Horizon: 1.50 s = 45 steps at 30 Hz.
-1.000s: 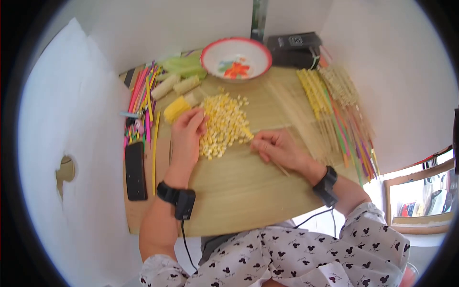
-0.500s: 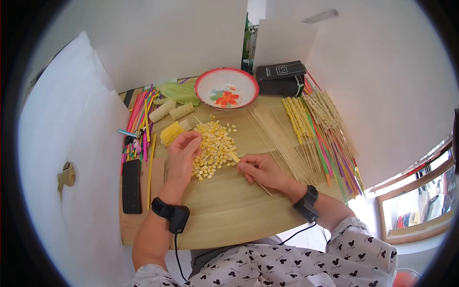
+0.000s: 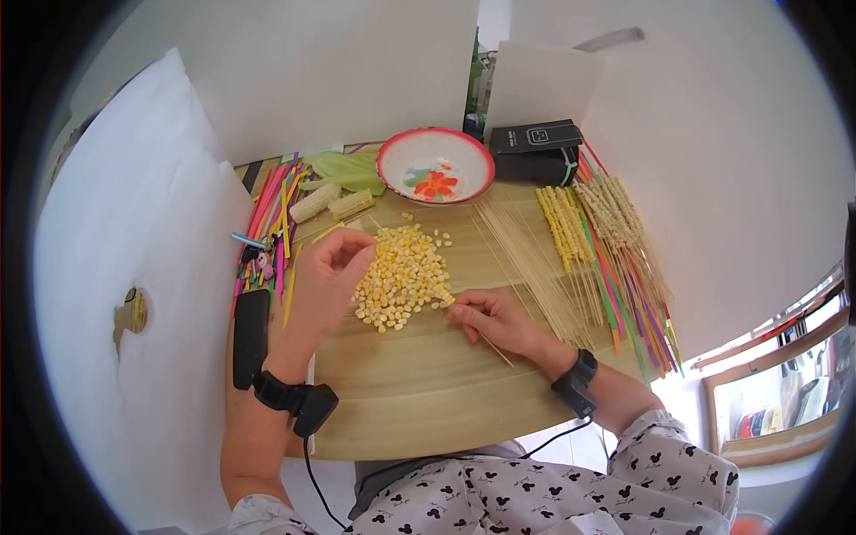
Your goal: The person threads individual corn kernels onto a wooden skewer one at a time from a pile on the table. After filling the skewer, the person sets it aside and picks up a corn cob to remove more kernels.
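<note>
In the head view, a thin stick (image 3: 497, 350) is pinched by the right hand (image 3: 496, 319), its long axis slanted up-left to corn kernels (image 3: 399, 275) piled on the desk (image 3: 392, 392) between the hands, while at their left edge, whether anything is pinched by the curled left hand (image 3: 323, 278) cannot be told.

We're getting bright, pretty even light here, with only soft shadows on the bench (image 3: 401, 392). Lower right, the wooden-framed opening (image 3: 785, 401) is nearly blown out. The fisheye bends the white panels (image 3: 143, 383) hard and the corners go black, but mid-frame looks decent, and we can pick out single kernels (image 3: 401, 272).
</note>
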### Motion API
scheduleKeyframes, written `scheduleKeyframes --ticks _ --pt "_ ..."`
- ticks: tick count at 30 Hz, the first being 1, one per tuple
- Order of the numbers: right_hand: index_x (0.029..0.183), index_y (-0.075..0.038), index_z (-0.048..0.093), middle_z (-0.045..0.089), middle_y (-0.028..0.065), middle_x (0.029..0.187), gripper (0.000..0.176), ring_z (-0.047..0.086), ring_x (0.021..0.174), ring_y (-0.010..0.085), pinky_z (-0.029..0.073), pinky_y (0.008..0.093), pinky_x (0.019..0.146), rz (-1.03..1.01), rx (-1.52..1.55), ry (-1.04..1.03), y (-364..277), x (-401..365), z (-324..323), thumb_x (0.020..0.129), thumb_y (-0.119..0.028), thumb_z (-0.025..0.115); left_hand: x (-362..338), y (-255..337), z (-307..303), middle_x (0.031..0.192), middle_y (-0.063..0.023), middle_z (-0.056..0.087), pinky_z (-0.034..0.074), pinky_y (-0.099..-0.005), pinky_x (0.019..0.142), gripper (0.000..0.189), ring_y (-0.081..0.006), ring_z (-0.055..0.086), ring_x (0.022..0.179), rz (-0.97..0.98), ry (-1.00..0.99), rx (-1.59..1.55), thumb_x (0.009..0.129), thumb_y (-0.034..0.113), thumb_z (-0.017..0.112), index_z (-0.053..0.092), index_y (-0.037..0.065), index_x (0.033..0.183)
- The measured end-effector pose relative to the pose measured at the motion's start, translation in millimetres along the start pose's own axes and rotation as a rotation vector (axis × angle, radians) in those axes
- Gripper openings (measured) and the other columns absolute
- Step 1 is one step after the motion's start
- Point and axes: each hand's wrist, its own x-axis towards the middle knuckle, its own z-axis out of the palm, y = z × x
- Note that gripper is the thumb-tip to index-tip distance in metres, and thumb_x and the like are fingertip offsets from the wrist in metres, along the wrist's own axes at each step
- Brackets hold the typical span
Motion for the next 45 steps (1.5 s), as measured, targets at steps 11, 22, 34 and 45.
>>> scheduleKeyframes --ticks 11,22,34,45 --pt "0.093 -0.001 0.063 0.053 -0.0049 0.062 0.021 0.045 0.055 0.0007 0.034 0.0175 0.050 0.066 -0.028 -0.002 -3.6 -1.5 4.0 0.099 -0.019 0.054 -6.5 -72.0 11.5 0.078 0.0001 0.061 0.039 -0.0189 0.058 0.012 -0.0050 0.050 0.063 -0.103 0.267 -0.449 0.088 0.007 0.066 0.065 -0.001 0.098" --pt "0.093 -0.003 0.066 0.054 -0.0059 0.064 0.015 0.045 0.058 0.0002 0.036 0.0204 0.049 0.091 -0.063 -0.123 -6.8 -7.6 7.5 0.095 -0.016 0.058 -9.1 -71.4 4.7 0.081 -0.0061 0.065 0.043 -0.0209 0.056 0.016 -0.0080 0.055 0.062 -0.248 0.206 -0.635 0.091 0.012 0.064 0.065 0.000 0.101" --pt "0.089 -0.002 0.063 0.051 -0.0055 0.060 0.018 0.042 0.054 -0.0002 0.030 0.0190 0.048 0.194 0.013 -0.095 -14.3 -5.5 4.0 0.097 -0.017 0.058 -7.8 -82.1 1.5 0.091 -0.0115 0.068 0.047 -0.0231 0.061 0.020 -0.0110 0.061 0.069 -0.305 0.149 -0.724 0.092 0.014 0.062 0.065 -0.001 0.105" --pt "0.088 0.000 0.062 0.054 -0.0041 0.064 0.016 0.049 0.057 0.0010 0.036 0.0170 0.051 0.235 0.076 -0.166 -17.7 -4.7 -0.9 0.096 -0.013 0.059 -7.4 -89.2 -4.5 0.096 -0.0139 0.067 0.048 -0.0239 0.065 0.014 -0.0125 0.059 0.072 -0.356 0.156 -0.888 0.094 0.011 0.058 0.063 0.000 0.100"
